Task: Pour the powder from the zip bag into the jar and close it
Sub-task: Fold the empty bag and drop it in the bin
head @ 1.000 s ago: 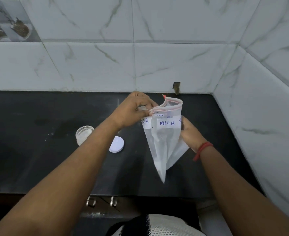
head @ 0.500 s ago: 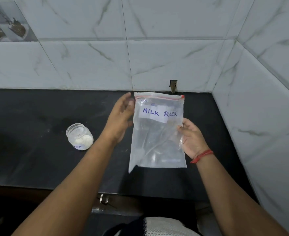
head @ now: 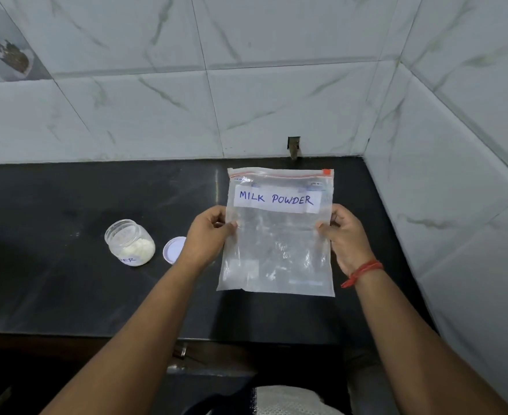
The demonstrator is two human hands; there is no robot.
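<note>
A clear zip bag (head: 278,250) labelled MILK POWDER, with a red zip strip along its top, is spread flat and looks empty. My left hand (head: 209,235) pinches its left edge and my right hand (head: 344,238) pinches its right edge, over the black counter (head: 67,295). To the left stands a small clear jar (head: 129,246), lidless, with white powder in its lower part. Its white lid (head: 173,250) lies on the counter between the jar and my left wrist, partly hidden by the wrist.
White marble-look tiled walls (head: 246,100) close the counter at the back and on the right. The counter's front edge runs just below my forearms, with metal fittings (head: 181,353) under it.
The bag went from hanging bunched and narrow to spread flat with its label facing me. My left hand shifted from the bag's top to its left edge. The view moved closer.
</note>
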